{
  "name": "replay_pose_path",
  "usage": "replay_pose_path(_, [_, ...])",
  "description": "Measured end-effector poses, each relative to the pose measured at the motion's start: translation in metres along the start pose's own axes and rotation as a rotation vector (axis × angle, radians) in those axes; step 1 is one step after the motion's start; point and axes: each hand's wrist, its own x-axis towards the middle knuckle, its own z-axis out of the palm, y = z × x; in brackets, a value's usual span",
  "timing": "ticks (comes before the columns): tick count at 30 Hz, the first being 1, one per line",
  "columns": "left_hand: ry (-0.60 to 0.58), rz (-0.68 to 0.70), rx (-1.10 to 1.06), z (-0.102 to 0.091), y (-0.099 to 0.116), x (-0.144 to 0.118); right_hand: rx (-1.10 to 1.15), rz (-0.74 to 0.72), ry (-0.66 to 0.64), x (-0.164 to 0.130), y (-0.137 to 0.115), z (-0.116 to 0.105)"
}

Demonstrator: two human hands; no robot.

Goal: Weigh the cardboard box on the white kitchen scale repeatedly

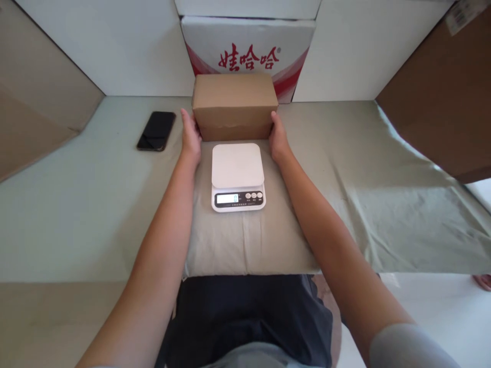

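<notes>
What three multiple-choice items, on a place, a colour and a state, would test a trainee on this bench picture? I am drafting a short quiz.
1. Where does the phone lie?
A. left of the cardboard box
B. on the scale
C. right of the box

2. What colour is the scale?
A. black
B. white
C. red

3. How do the hands stand?
A. both flat on the cloth
B. one on the phone
C. one at each end of the box

Answers:
1 A, the phone lies beyond the left hand.
2 B, its platform and body are white.
3 C, the left hand and right hand press the box's ends.
</notes>
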Motion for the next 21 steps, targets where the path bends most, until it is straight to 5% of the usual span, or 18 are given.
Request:
replay_pose_path(5, [0.074, -0.086, -0.049, 0.007, 0.009, 0.001, 0.017, -0.006, 0.009, -0.013, -0.016, 0.015])
replay_pose_path(10, [0.067, -0.1, 0.0, 0.004, 0.056, -0.016, 0.014, -0.044, -0.042, -0.025, -0.062, 0.024])
replay_pose_path(16, [0.011, 0.154, 0.071, 0.02, 0.111, -0.12, -0.064, -0.169, -0.08, -0.106, -0.138, 0.032])
replay_pose_path(21, [0.129, 0.236, 0.09, 0.041, 0.109, -0.186, -0.135, -0.149, -0.001, -0.173, -0.151, 0.03])
